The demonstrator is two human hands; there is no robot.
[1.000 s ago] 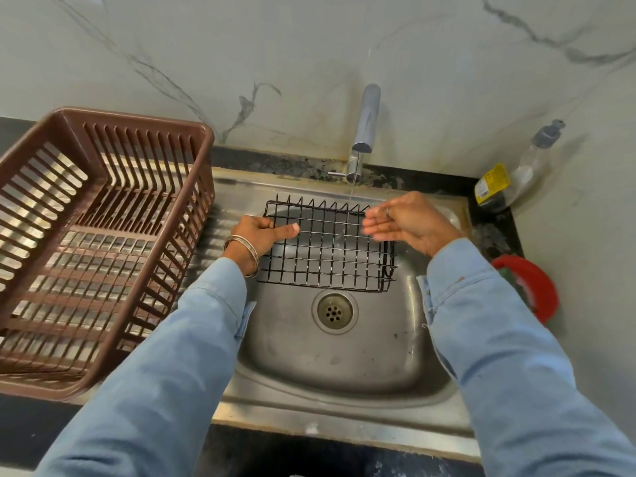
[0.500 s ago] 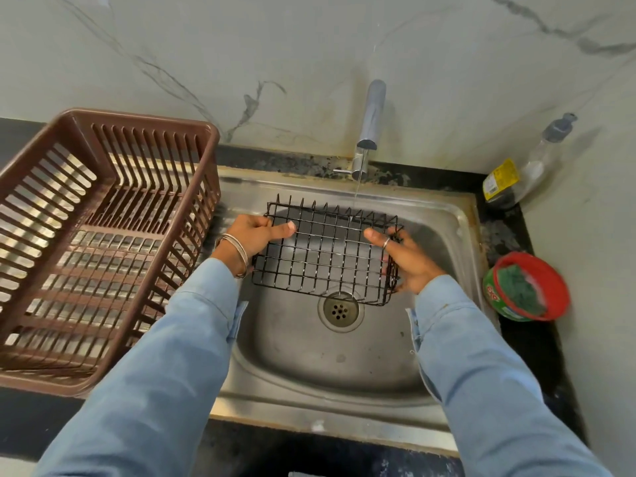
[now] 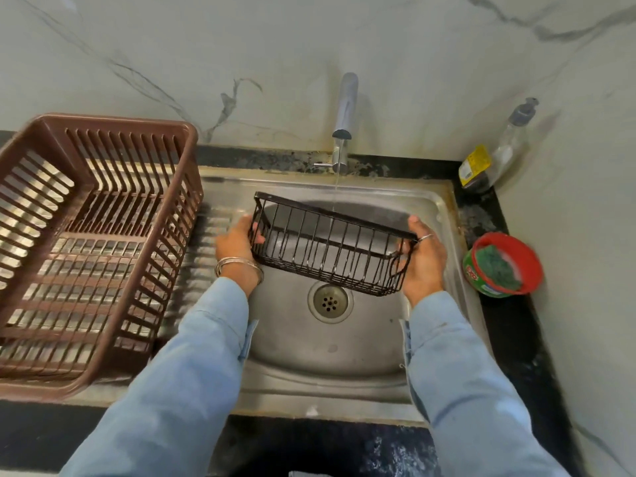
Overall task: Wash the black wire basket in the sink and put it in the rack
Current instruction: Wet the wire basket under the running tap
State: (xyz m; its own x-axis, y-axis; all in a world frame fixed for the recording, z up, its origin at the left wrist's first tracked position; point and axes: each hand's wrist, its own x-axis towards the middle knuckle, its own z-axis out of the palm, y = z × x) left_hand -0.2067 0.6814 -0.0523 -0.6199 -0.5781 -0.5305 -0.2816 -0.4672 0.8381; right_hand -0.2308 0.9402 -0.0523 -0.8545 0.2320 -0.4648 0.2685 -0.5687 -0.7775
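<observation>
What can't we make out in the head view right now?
- Left hand: fingertips hidden behind the black wire basket.
- Bottle: yellow label too small and blurred to read.
- Red tub: label partly turned away, contents under the green scrubber hidden.
- Brown rack: left side cut off by the frame edge.
- Water stream: thin, so where it lands on the basket is unclear.

The basket (image 3: 330, 251) is thin wire coated glossy black. The sink (image 3: 344, 342) is brushed steel, dull and water-stained, as is its ribbed drainboard (image 3: 206, 256). The tap (image 3: 345, 108) is polished metal. The rack (image 3: 96, 235) is smooth brown plastic. The wall (image 3: 309, 46) is glossy veined marble, and the sleeves (image 3: 192, 373) are soft blue cloth.
</observation>
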